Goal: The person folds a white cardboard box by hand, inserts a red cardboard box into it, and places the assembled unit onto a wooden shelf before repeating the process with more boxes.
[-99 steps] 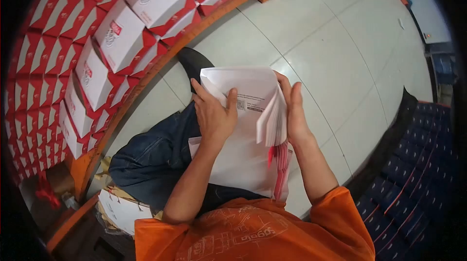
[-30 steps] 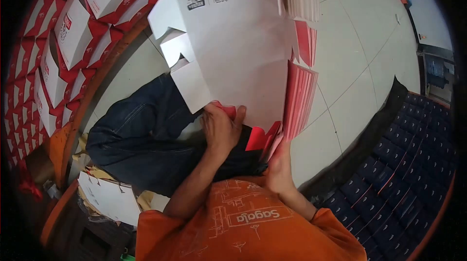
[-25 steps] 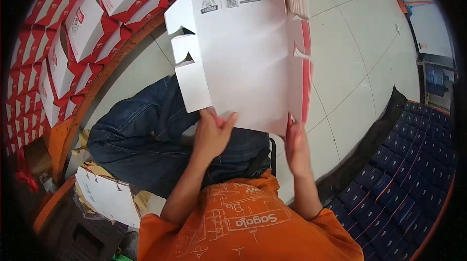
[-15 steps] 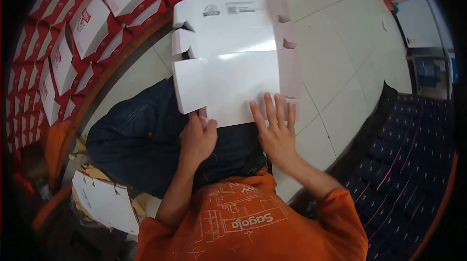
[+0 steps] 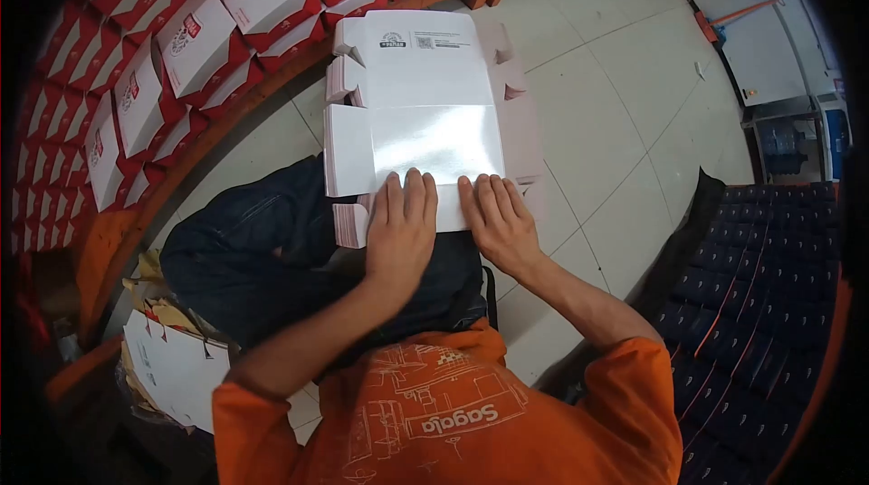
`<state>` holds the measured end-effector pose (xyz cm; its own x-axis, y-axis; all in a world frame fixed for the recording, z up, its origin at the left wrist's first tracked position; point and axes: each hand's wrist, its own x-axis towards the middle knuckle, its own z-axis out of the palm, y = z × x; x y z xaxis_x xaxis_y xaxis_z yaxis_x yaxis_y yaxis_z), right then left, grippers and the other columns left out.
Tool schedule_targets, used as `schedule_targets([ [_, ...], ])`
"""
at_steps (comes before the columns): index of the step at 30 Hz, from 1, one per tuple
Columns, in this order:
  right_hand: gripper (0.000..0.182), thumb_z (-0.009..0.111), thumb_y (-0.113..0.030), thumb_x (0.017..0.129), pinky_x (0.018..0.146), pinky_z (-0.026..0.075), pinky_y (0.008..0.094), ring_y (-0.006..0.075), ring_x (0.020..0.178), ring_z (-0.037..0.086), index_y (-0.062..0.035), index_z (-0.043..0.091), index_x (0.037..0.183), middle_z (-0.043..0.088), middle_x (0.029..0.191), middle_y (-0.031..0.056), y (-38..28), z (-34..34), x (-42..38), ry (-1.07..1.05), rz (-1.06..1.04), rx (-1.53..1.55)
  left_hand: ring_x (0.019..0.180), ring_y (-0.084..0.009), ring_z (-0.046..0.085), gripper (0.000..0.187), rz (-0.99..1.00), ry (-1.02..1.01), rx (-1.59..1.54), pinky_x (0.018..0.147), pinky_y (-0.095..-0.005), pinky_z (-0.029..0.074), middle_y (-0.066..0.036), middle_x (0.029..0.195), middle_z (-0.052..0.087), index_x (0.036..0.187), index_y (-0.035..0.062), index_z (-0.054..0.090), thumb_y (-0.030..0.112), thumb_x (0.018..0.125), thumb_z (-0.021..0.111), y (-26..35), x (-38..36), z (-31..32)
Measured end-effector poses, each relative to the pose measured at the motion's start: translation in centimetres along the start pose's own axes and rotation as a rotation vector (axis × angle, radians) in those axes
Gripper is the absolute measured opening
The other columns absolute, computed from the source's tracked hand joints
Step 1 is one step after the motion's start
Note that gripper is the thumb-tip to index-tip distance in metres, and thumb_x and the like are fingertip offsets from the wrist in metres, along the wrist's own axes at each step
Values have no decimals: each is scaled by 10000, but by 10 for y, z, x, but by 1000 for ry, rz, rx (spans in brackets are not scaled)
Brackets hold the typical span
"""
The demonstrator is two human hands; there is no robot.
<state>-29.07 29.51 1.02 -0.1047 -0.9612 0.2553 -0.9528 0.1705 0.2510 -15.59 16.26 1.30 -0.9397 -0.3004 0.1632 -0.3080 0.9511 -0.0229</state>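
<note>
A stack of flat, die-cut white cardboard box blanks (image 5: 434, 78) lies in front of me, its near end over my lap. Printed black marks show near the far end, and light glares off the glossy middle. My left hand (image 5: 403, 223) rests on the near panel with fingers stretched out along a crease. Beside it, my right hand (image 5: 498, 213) lies on the same panel, fingers extended and close together. Neither hand grips anything. Side flaps with slots stick out left and right; at the left, the layered edges of several blanks are visible.
Rows of folded red and white boxes (image 5: 204, 51) stand at the left behind a wooden rail (image 5: 226, 100). Dark blue boxes (image 5: 742, 304) fill the right. Another white cardboard blank (image 5: 172, 367) lies at lower left. A white cabinet (image 5: 756, 37) stands far right on the tiled floor (image 5: 615, 123).
My left hand has gone from pinching the near left corner to lying flat on the panel. My right hand has shifted slightly left. The near panel now shows a crease, and the camera view has shifted.
</note>
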Motion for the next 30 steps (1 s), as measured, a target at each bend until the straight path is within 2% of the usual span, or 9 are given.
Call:
schedule_targets([
  [6, 511, 575, -142, 789, 907, 502, 379, 312, 1031, 594, 58, 539, 1258, 569, 1130, 186, -18, -25, -43, -136, 42, 245, 1062, -338, 600, 423, 323, 29, 141, 946, -361, 503, -186, 1180, 589, 1215, -58, 593, 104, 827, 555, 1, -42, -10],
  [10, 412, 706, -202, 774, 752, 543, 381, 248, 931, 649, -20, 600, 1129, 599, 1079, 95, -18, -35, -71, -469, 13, 644, 860, -307, 672, 290, 401, -599, -417, 749, -397, 565, -140, 1063, 634, 1075, 11, 650, 95, 807, 574, -2, -62, -4],
  [13, 392, 724, -403, 776, 638, 527, 392, 278, 755, 664, -66, 613, 943, 642, 919, 68, 3, -24, -57, -540, 61, 869, 698, -250, 688, 300, 442, -518, -427, 595, -379, 545, -101, 827, 668, 818, 58, 672, 354, 836, 631, -18, -21, -8],
  [17, 545, 562, -625, 840, 490, 488, 374, 287, 535, 622, -82, 554, 793, 615, 666, 72, -9, -10, -52, -414, 116, 589, 618, -242, 679, 554, 376, -440, -462, 566, -378, 529, -79, 622, 644, 688, 86, 692, 629, 770, 619, -26, -6, 11],
  [21, 560, 567, -650, 826, 422, 444, 356, 264, 451, 587, -93, 552, 775, 578, 590, 63, -12, -13, -56, -328, 342, 439, 637, -274, 684, 536, 237, -485, -463, 564, -397, 526, -94, 629, 646, 693, 88, 702, 616, 768, 645, -21, -8, 9],
  [24, 525, 585, -607, 841, 643, 509, 400, 257, 723, 666, -82, 568, 832, 649, 762, 100, -12, -15, -39, -759, 510, 490, 574, -273, 670, 539, 236, -502, -505, 516, -404, 512, -88, 589, 632, 697, 85, 688, 620, 760, 667, -24, 3, 19],
  [27, 427, 652, -428, 827, 1041, 272, 542, 337, 1236, 441, -93, 614, 1089, 554, 1184, 169, -16, -1, -28, -403, 520, 367, 670, -280, 650, 446, 108, -614, -471, 595, -415, 490, -108, 691, 633, 897, 94, 661, 535, 829, 655, -21, 8, 18],
  [29, 415, 654, -366, 820, 1036, 290, 560, 342, 1256, 440, -103, 605, 1137, 534, 1222, 182, -20, 15, -23, -223, 424, 297, 844, -294, 584, 303, 33, -2, -399, 739, -439, 437, -121, 886, 600, 1054, 103, 600, 327, 858, 656, -12, 4, 29],
  [30, 422, 656, -304, 813, 1032, 308, 578, 348, 1275, 439, -112, 596, 1184, 514, 1261, 195, -20, 23, -21, -46, 326, 218, 844, -294, 584, 303, 32, -11, -404, 739, -439, 437, -121, 886, 600, 1054, 103, 600, 327, 858, 656, -10, 6, 42],
])
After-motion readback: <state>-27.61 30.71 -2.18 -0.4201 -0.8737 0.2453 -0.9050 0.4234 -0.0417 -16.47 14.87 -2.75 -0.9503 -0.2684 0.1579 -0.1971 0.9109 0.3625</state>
